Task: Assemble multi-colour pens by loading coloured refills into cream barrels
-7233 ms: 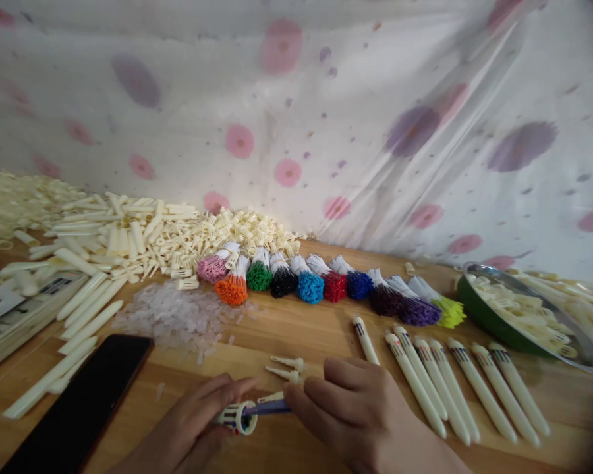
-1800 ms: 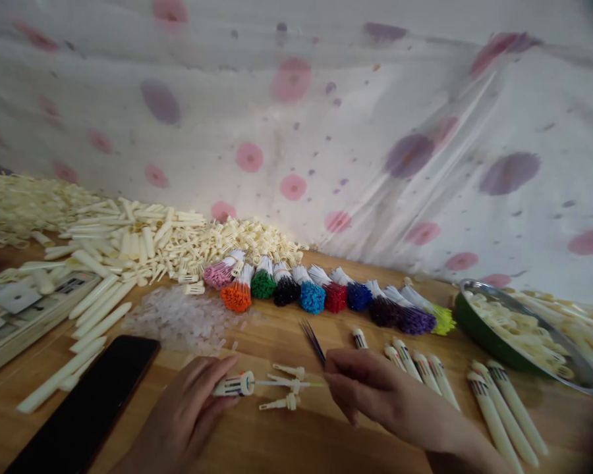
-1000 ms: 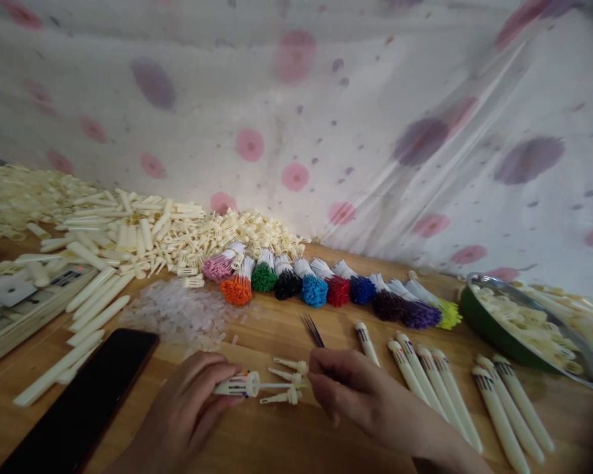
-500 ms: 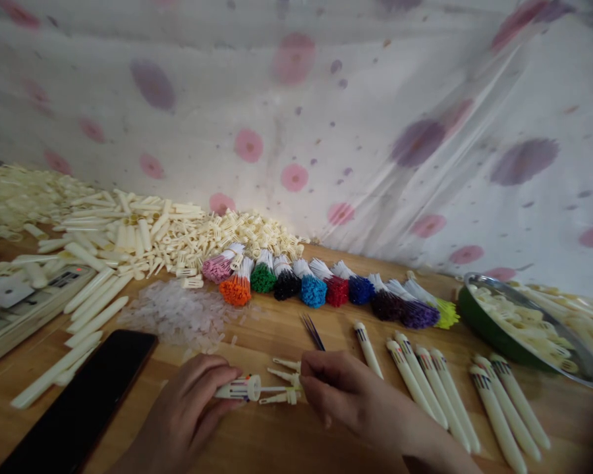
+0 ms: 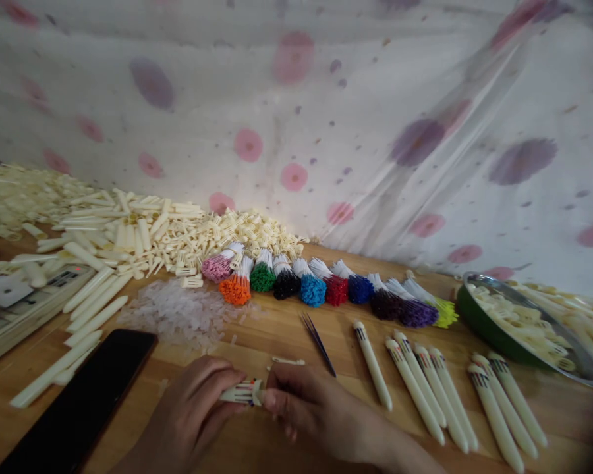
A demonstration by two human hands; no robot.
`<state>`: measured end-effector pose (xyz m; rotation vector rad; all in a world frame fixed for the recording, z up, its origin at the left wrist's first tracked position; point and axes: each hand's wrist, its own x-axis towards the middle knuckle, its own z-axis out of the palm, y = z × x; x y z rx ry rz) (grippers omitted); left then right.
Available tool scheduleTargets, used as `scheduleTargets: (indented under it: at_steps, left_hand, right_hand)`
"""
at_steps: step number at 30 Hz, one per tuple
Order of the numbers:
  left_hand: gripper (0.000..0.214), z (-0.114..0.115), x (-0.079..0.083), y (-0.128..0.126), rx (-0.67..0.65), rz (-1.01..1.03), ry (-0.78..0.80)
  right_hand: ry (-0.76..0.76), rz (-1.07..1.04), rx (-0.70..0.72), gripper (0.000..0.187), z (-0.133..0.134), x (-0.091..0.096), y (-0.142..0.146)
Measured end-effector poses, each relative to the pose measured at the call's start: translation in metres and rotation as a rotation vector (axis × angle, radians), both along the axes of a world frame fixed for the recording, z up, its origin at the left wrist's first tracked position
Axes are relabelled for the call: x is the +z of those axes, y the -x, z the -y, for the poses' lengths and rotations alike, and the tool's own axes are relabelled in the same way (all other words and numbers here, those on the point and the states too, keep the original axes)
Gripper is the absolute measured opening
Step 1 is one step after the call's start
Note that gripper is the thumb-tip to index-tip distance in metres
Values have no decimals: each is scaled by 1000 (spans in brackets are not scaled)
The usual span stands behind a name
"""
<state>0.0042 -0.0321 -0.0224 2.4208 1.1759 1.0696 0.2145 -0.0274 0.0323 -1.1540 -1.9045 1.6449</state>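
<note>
My left hand (image 5: 190, 411) is closed around a cream pen core (image 5: 241, 392) with coloured marks, low in the middle of the wooden table (image 5: 277, 329). My right hand (image 5: 306, 405) is closed and pressed against the core's right end, thumb and fingers pinched there; what it pinches is hidden. A few thin dark refills (image 5: 319, 336) stick up and away from behind my right hand. One small cream clip piece (image 5: 287, 361) lies just beyond my fingers.
Coloured refill bundles (image 5: 326, 289) form a row mid-table. Finished cream pens (image 5: 425, 388) lie to the right, beside a green bowl of parts (image 5: 524, 322). Heaps of cream parts (image 5: 128, 230), clear tips (image 5: 178, 316), a black phone (image 5: 79, 401) and a tray (image 5: 20, 303) sit left.
My right hand has slid left up to the pen core, covering the refill and the cream clip pieces that lay between the hands. My left hand stays put.
</note>
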Motion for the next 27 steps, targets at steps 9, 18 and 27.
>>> scheduleTargets:
  at_steps: [9,18,27]
  left_hand:
    - [17,-2,-1,4,11,59,-9]
    - [20,-5,-2,11,6,55,16]
    - [23,-8,-2,16,-25,56,96]
  right_hand:
    - [-469,609,-334,24,-21,-21,-35]
    - [-706,999,-406,8,-37,-57,-63]
    - [-1039,553,-176,20,-15,-15,-43]
